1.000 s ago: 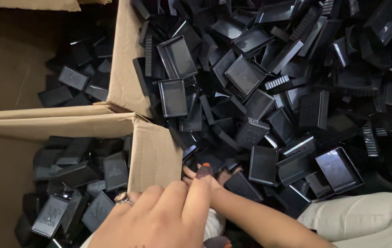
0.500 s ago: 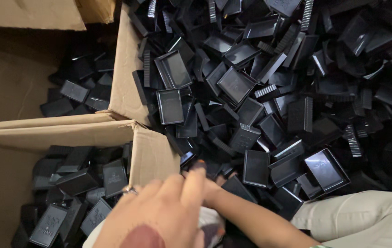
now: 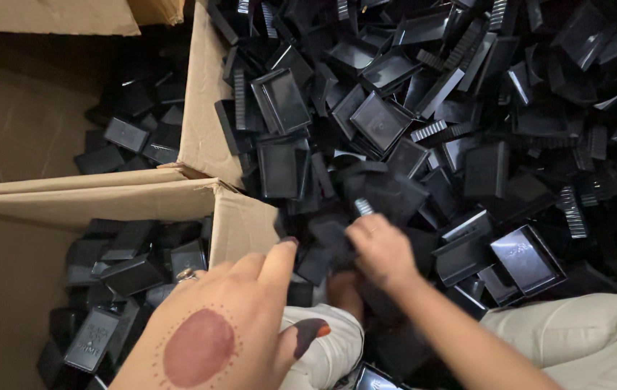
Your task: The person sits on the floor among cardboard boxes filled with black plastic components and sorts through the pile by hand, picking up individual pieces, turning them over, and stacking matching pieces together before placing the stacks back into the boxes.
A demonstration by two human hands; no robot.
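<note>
Just beyond my fingertips lies a deep heap of small black rectangular plastic tray-shaped parts point(image 3: 467, 130), spreading away from me and off to the right. My right hand point(image 3: 380, 249) reaches into the near edge of that heap, its fingers curled together around one dark ribbed plastic piece point(image 3: 364, 207) whose pale grooved end sticks up just above my knuckles. My left hand point(image 3: 229, 325) hovers closer to me, with a round reddish-brown mark on its back and a ring on one finger; its fingers are stretched out and slightly apart, the fingertip point(image 3: 284, 249) pointing toward the heap, close to the black parts, though I cannot tell whether it touches any. To the left of that hand stands an open brown cardboard box point(image 3: 243, 224) partly filled with the same black parts, and beyond it a second cardboard box point(image 3: 203, 108) holding a few more. Under my wrists sit a white cloth-covered knee point(image 3: 326, 347) and a beige trouser leg point(image 3: 583, 339).
</note>
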